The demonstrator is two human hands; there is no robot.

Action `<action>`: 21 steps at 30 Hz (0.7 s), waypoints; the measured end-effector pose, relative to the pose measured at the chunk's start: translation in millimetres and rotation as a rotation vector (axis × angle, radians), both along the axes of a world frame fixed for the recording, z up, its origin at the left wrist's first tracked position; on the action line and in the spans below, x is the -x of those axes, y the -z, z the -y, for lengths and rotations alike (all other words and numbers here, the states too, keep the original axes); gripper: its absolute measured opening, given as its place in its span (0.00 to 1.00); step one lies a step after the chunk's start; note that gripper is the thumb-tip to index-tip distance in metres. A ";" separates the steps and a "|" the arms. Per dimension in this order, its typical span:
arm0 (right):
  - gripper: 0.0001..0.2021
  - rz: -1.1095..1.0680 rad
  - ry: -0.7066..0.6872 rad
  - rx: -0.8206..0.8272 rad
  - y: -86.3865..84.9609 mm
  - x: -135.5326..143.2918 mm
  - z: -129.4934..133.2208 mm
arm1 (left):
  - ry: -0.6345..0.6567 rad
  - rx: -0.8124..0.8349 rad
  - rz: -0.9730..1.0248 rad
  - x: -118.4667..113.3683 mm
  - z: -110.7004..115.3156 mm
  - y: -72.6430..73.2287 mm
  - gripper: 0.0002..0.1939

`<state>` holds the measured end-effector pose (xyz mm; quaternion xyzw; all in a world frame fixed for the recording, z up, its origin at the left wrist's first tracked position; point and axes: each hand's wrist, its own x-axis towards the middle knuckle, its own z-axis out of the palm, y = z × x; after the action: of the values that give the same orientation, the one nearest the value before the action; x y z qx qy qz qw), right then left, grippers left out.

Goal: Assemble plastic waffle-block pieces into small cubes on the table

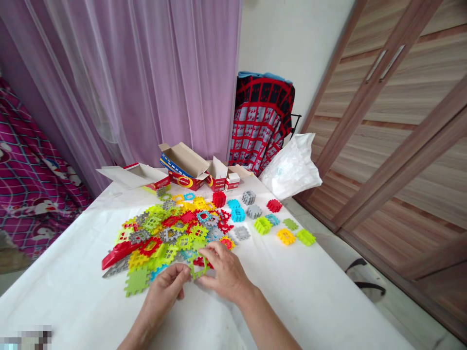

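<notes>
A green openwork plastic piece [199, 267] is held between my two hands at the near edge of a heap of interlocking pieces. My right hand [226, 272] grips its right side between thumb and fingers. On the left, my left hand [168, 289] has thumb and fingers pinched at the piece's left edge. The heap [182, 228] beyond holds green, yellow, red, grey and blue pieces. A flat green square piece [136, 282] lies left of my left hand. A long red piece [120, 253] rests at the heap's left side.
Small stacks, including red [219, 199], light green [262, 225] and yellow [285, 236], stand right of the heap on the white table [292, 296]. Open boxes [185, 160] line the far edge, with a white plastic bag [294, 165] at the far right corner.
</notes>
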<state>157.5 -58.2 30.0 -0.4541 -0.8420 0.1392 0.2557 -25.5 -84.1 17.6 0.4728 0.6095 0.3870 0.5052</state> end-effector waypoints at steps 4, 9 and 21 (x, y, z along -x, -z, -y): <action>0.29 -0.068 0.078 0.009 2.4 -12.7 -3.8 | -0.004 0.015 -0.038 0.7 0.8 -2.2 0.35; 0.29 -0.109 0.166 0.028 1.9 -34.2 -5.6 | -0.009 0.003 -0.065 2.3 0.5 0.5 0.37; 0.27 0.041 0.306 0.137 8.7 -103.0 5.9 | 0.021 0.008 -0.092 1.7 0.5 2.7 0.38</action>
<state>260.5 -64.1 21.3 -0.5961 -0.7567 0.1465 0.2250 -27.2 -84.6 14.9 0.4945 0.6286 0.3572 0.4825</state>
